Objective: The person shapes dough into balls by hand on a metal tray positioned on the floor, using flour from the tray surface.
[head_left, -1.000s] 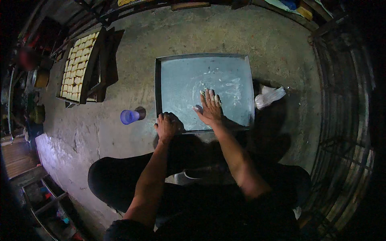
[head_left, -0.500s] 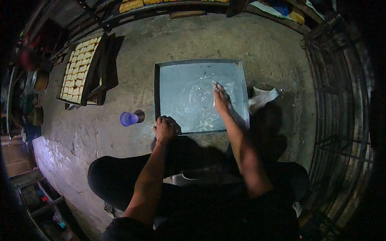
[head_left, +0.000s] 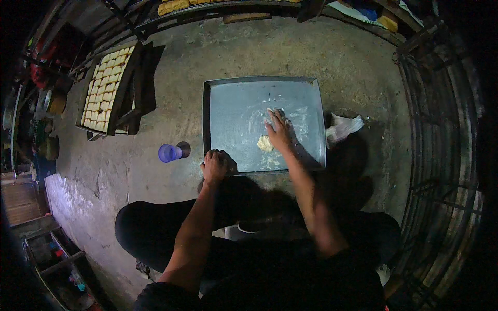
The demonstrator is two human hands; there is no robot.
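A shallow metal tray [head_left: 228, 119] lies on the floor before me, with whitish smears across its middle and right side. My left hand [head_left: 214, 165] is curled over its near left corner, fingers bent around the rim. My right hand [head_left: 280, 133] rests on the tray's inner surface right of centre, fingers stretched and slightly apart. Just left of its wrist sits a pale yellow, soft-looking lump [head_left: 265, 143]; I cannot tell exactly what it is. Smears [head_left: 257, 119] spread around the right fingertips.
A translucent purple cup [head_left: 169, 153] stands left of the tray. Against the tray's right side lies a crumpled whitish plastic bag or cloth [head_left: 343, 127]. Far left, a tilted tray holds rows of pale dough pieces [head_left: 106, 88]. Racks [head_left: 433, 129] line the right; a crate [head_left: 54, 254] stands lower left.
My right hand has swept a little left and its fingers have spread. The pale lump now shows beside it. My left hand keeps to the tray corner. The whole view has shifted slightly.
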